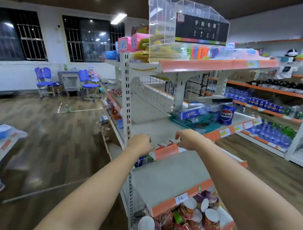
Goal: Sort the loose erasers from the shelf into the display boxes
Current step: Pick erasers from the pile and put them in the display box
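Two bare hands reach out over the front lip of a grey shelf (163,133) in a shop gondola. Between them, at the shelf's front edge, lie a few small flat erasers (164,144), white with red printed bands, in a short row along the orange price rail (169,151); they are too small and blurred to count or to read.

Seen from behind, the left hand (141,144) has its fingers curled downward at the shelf edge, just left of the erasers; whether the fingertips touch or hold one cannot be told, since the back of the hand hides them. On the other side, the right hand (187,138) hangs with its fingers bent loosely down, thumb and forefinger (177,135) a little apart, just above and to the right of the erasers, with nothing visibly in its grip.

Farther back on the same shelf, well beyond the fingertips, stand a blue Pepsi can (227,114) and a boxed tube of toothpaste (193,113) lying on teal trays. High above the hands, on the top shelf, sits a clear acrylic display box (162,22) with dividers and a black label, with colourful stationery packs beside it. Below the wrists, on the lowest shelf in view, lie instant noodle cups (188,223) on their sides.
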`<state>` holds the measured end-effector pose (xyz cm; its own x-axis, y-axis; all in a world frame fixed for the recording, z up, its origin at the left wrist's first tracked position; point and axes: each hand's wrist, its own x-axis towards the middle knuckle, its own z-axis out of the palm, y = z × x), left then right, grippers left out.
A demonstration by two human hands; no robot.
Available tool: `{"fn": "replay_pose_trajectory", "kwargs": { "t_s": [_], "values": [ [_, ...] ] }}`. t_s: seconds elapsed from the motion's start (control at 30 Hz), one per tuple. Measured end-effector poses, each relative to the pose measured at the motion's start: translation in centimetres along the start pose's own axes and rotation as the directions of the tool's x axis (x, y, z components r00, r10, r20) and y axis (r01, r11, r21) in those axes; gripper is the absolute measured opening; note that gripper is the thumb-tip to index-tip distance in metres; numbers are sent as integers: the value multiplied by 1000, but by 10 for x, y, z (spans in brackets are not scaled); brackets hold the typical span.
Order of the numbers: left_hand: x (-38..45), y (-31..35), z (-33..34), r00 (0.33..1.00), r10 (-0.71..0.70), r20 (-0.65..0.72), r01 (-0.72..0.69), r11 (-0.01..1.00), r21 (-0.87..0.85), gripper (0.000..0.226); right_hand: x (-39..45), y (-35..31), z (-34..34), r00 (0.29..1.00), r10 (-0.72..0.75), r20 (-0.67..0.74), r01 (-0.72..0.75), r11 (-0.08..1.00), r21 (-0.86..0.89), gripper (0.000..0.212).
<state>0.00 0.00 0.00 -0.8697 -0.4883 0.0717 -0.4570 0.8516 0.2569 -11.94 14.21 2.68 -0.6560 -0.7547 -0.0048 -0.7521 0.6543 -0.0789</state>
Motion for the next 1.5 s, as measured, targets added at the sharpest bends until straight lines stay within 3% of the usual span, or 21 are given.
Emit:
{"fn": "replay_pose_trajectory", "kwargs": {
  "t_s": [0.27,0.5,0.8,1.2,1.37,1.5],
  "values": [
    [48,-3,37,976,-169,136,183,978,-97,46,78,24,32,977,-194,89,192,981,31,34],
    [64,-13,46,970,-148,194,180,970,-164,46,117,40,47,924,-359,136,344,931,123,30],
    [77,-22,47,972,-112,205,146,976,-162,38,131,54,54,904,-413,105,391,902,183,29],
    [87,-19,43,989,-33,148,29,999,25,39,138,58,72,929,-370,29,342,885,316,24],
    [77,-47,42,996,-91,-23,89,991,-99,30,132,37,67,919,-382,-99,379,785,490,23],
    [60,-85,30,975,-143,-169,114,979,-171,30,133,-5,62,884,-427,-191,458,710,535,20]
  ]
}}
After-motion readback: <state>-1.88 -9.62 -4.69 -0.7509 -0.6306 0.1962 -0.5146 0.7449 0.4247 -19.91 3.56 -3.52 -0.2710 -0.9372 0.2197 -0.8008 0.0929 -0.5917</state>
